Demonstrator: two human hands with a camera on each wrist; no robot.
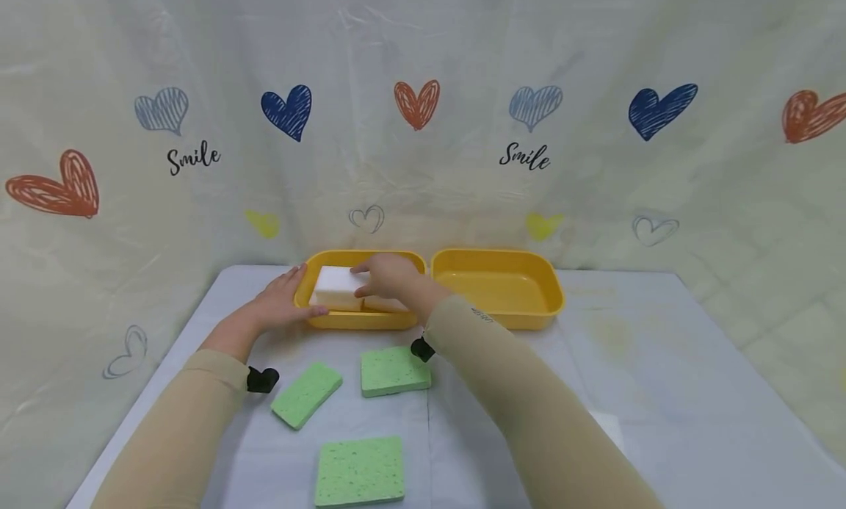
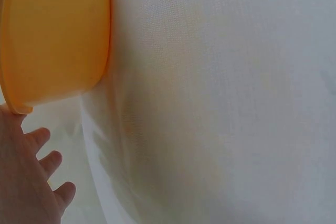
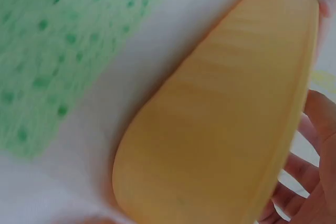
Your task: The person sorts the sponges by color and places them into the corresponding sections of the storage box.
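Note:
A white rectangular block (image 1: 338,287) sits in the left yellow tray (image 1: 370,321), and a second white block (image 1: 385,304) lies lower beside it. My left hand (image 1: 280,303) rests against the tray's left end, fingers extended along the rim and thumb at the front edge. In the left wrist view, the left fingers (image 2: 39,163) spread beside the tray's outer wall (image 2: 58,35). My right hand (image 1: 390,278) reaches over the tray, fingertips at the first block's right end. Its fingers (image 3: 303,171) hang loosely apart above the rim in the right wrist view.
An identical yellow tray (image 1: 499,292) stands close on the right. Three green speckled sponges, one at the left (image 1: 307,395), a middle one (image 1: 395,371) and a near one (image 1: 360,471), lie on the white-covered table (image 1: 661,391). A heart-printed curtain (image 1: 423,39) hangs behind.

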